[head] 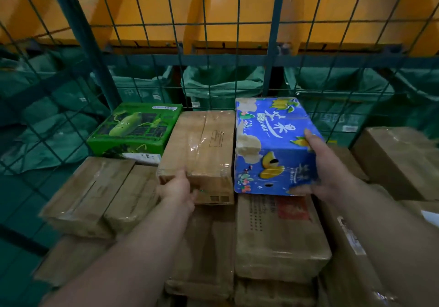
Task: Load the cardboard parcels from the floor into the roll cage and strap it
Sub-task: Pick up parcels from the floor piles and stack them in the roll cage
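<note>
Two hands: both worked on the top layer in the cage (275, 33).
Cage: mesh wall stood behind the stack; green sacks (221, 83) and orange bins (190, 9) lay beyond it.
Stack: taped brown parcels filled the lower layers, a green box (133, 128) at the back left.
Blue box (273, 145): the right hand (325, 176) was clamped on its near right corner; best slid flush against the brown box (202, 149).
Brown box: the left hand (178, 188) gripped its near end, steadying it.
Strap: not seen.
</note>
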Demonstrator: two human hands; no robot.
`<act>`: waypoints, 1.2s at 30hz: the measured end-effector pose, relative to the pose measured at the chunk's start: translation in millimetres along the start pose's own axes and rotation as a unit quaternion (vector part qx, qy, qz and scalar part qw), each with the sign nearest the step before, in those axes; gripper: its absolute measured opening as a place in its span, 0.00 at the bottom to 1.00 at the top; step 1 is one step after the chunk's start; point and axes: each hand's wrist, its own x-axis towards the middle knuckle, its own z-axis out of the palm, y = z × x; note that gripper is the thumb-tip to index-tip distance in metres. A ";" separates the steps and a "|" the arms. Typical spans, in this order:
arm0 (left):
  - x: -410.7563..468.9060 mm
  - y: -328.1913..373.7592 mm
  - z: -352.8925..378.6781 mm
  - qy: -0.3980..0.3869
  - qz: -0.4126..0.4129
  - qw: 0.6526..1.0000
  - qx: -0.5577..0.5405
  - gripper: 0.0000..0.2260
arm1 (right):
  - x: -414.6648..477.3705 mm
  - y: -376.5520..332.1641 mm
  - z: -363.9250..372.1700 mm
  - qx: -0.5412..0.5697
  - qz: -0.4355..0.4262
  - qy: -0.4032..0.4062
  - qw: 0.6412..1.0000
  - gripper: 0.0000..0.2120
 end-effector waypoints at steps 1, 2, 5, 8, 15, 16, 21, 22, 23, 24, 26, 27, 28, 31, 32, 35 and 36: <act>1.3 -4.3 6.5 0.009 0.015 1.000 -0.005 0.36 | 2.5 -1.2 -1.0 -0.005 -0.005 0.002 1.000 0.29; 2.5 -5.1 11.5 0.022 0.033 0.999 -0.003 0.38 | 3.4 -2.2 -0.5 -0.009 -0.011 0.011 1.000 0.28; 22.2 -0.8 25.3 0.061 0.073 0.994 0.051 0.41 | 8.0 -6.0 3.0 -0.029 -0.035 0.057 0.997 0.25; 166.4 -23.5 33.0 0.076 0.070 0.993 0.056 0.53 | 3.6 -14.0 6.9 -0.053 -0.060 0.097 0.992 0.17; -68.2 -26.6 39.0 0.041 0.064 0.984 0.161 0.40 | -5.7 -34.9 -3.2 -0.078 -0.110 0.125 0.983 0.16; -90.7 -38.5 41.5 -0.002 0.095 0.981 0.167 0.34 | -6.0 -35.6 -6.5 -0.076 -0.123 0.121 0.982 0.18; -120.9 -61.3 68.7 -0.227 0.176 0.927 0.243 0.24 | -3.9 -32.6 -12.0 -0.131 -0.158 0.050 0.977 0.15; -128.0 -57.8 73.7 -0.243 0.169 0.914 0.278 0.25 | -7.2 -31.3 -10.1 -0.132 -0.172 0.032 0.976 0.17; -133.5 -55.4 78.8 -0.255 0.155 0.903 0.308 0.27 | -11.7 -31.0 -7.9 -0.140 -0.195 0.011 0.971 0.18; -137.9 -53.0 83.5 -0.265 0.148 0.899 0.316 0.31 | -19.3 -31.5 -2.9 -0.150 -0.217 -0.014 0.965 0.19; -140.7 -48.3 92.4 -0.258 0.160 0.906 0.296 0.40 | -24.8 -29.1 2.8 -0.154 -0.228 -0.056 0.960 0.22; -143.6 -45.2 95.0 -0.223 0.182 0.914 0.287 0.44 | -26.2 -29.9 3.5 -0.151 -0.224 -0.073 0.960 0.23; -144.7 -41.8 94.4 -0.186 0.201 0.917 0.289 0.46 | -23.4 -28.3 6.5 -0.138 -0.218 -0.082 0.963 0.25; -128.5 -35.0 87.0 -0.083 0.216 0.896 0.380 0.52 | -10.8 -17.1 4.8 -0.071 -0.213 -0.074 0.972 0.27; -120.2 -31.5 82.9 -0.073 0.214 0.900 0.374 0.50 | -4.4 -8.4 1.9 -0.059 -0.205 -0.068 0.975 0.29; -99.8 -18.9 78.6 -0.166 0.183 0.916 0.315 0.42 | 1.6 11.8 -6.7 -0.045 -0.175 -0.052 0.982 0.36; -96.7 -17.9 79.8 -0.202 0.164 0.916 0.307 0.42 | 0.5 16.0 -8.1 -0.063 -0.184 -0.049 0.980 0.36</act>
